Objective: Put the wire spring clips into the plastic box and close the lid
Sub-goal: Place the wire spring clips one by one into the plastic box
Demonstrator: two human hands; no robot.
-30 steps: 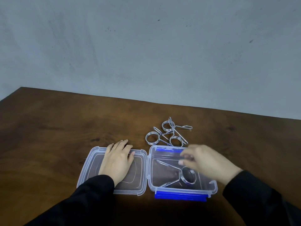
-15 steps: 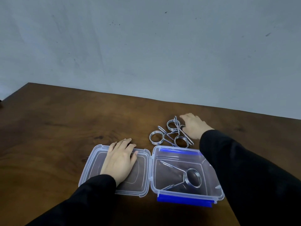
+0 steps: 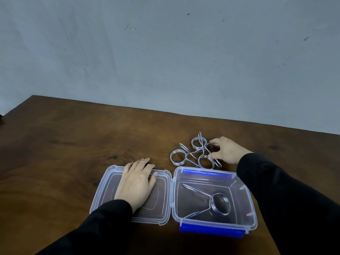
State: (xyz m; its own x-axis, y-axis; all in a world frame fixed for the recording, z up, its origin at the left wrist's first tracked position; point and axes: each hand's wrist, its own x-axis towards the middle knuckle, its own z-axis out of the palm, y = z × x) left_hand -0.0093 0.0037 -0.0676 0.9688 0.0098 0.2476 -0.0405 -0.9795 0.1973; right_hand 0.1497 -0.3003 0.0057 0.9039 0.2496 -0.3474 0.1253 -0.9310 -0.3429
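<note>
A clear plastic box (image 3: pixel 244 196) with blue latches stands open near the table's front edge. Its hinged lid (image 3: pixel 161 199) lies flat to the left. One wire spring clip (image 3: pixel 219 204) rests inside the box. Three more clips (image 3: pixel 195 153) lie tangled in a pile just behind the box. My left hand (image 3: pixel 136 183) lies flat, palm down, on the lid. My right hand (image 3: pixel 226 150) is at the right side of the pile, thumb and fingers pinching the handle end of one clip (image 3: pixel 213 146), which still touches the pile.
The dark wooden table (image 3: pixel 73 144) runs back to a grey wall (image 3: pixel 165 52). Its left corner shows at the far left. My black sleeves cover both forearms, and the right one passes over the box's right edge.
My right hand left the box after dropping a clip inside, reached back to the pile, and now its fingers have closed on a clip's handle. My left hand stayed on the lid.
</note>
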